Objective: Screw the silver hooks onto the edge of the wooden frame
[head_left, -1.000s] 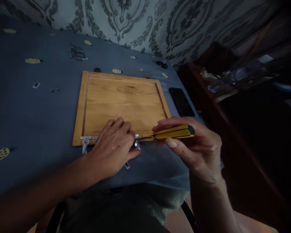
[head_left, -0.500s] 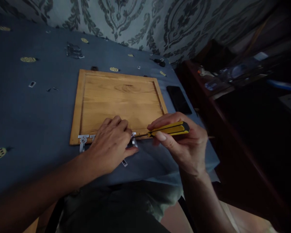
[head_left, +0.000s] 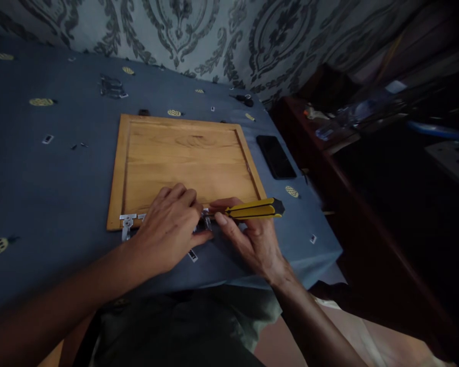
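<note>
A framed wooden panel (head_left: 187,158) lies flat on the blue patterned tablecloth. Along its near edge sit metal hinges; the leftmost hinge (head_left: 127,224) shows plainly. My left hand (head_left: 172,227) is closed over the near edge, its fingers and thumb about another metal hinge (head_left: 207,220) that is mostly hidden. My right hand (head_left: 248,234) grips a yellow and black screwdriver (head_left: 254,209) low down, by the shaft end of the handle. The screwdriver lies nearly level and points left at that hinge; its tip is hidden by my fingers.
A black phone (head_left: 276,157) lies right of the panel. Metal parts (head_left: 110,86), two small screws (head_left: 79,146) and a dark-handled tool (head_left: 243,99) are on the tablecloth (head_left: 69,193). A dark red wooden furniture edge (head_left: 329,158) with clutter stands at the right.
My right hand has moved left along the screwdriver, from around the handle to near the hinge. My left hand keeps its place on the panel's edge. The view has shifted slightly.
</note>
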`<move>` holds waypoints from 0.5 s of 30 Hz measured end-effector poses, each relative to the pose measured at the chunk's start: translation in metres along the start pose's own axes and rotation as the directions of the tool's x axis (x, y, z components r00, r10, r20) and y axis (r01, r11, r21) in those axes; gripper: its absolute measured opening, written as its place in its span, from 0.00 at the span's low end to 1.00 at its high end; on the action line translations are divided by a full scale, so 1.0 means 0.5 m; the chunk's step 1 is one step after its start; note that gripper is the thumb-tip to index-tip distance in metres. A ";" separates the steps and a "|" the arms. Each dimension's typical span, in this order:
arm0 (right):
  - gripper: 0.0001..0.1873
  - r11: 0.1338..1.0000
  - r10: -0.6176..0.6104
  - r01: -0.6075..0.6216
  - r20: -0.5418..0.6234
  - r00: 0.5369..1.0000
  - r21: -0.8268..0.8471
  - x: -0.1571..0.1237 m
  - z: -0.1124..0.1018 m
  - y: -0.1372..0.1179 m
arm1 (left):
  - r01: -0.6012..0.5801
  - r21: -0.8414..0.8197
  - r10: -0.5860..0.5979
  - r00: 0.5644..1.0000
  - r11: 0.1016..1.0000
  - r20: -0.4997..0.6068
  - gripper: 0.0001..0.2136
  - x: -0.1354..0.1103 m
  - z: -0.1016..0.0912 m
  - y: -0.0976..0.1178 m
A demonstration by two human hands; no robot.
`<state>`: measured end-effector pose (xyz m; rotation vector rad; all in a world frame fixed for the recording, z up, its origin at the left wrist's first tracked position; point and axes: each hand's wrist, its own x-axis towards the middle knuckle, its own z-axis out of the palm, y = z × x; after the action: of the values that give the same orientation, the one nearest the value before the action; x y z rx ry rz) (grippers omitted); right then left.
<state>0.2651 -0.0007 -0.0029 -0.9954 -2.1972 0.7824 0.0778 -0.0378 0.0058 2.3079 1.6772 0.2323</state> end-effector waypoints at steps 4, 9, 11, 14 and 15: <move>0.18 1.000 -0.001 0.001 0.047 0.999 -0.009 -0.003 0.004 0.004 | 0.000 0.009 0.000 1.000 1.000 -0.005 0.14 -0.001 0.002 -0.001; 0.20 0.993 -0.062 0.061 -0.003 0.998 -0.104 -0.007 0.015 0.007 | -0.016 0.020 0.016 0.999 1.000 -0.029 0.14 -0.003 0.006 -0.004; 0.19 0.987 -0.087 0.083 -0.022 0.996 -0.137 -0.007 0.020 0.007 | -0.027 0.022 0.028 0.999 0.999 -0.046 0.14 -0.004 0.009 -0.006; 0.19 0.981 -0.093 0.086 -0.029 0.995 -0.175 -0.007 0.024 0.006 | -0.037 0.032 0.039 0.997 0.999 -0.071 0.14 -0.005 0.013 -0.007; 0.20 0.978 -0.086 0.080 -0.027 0.996 -0.195 -0.007 0.024 0.006 | -0.038 0.034 0.041 0.996 0.999 -0.082 0.14 -0.005 0.014 -0.007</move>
<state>0.2596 -0.0052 -0.0136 -0.9945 -2.3013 0.5163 0.0761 -0.0401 -0.0020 2.3875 1.6869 0.3152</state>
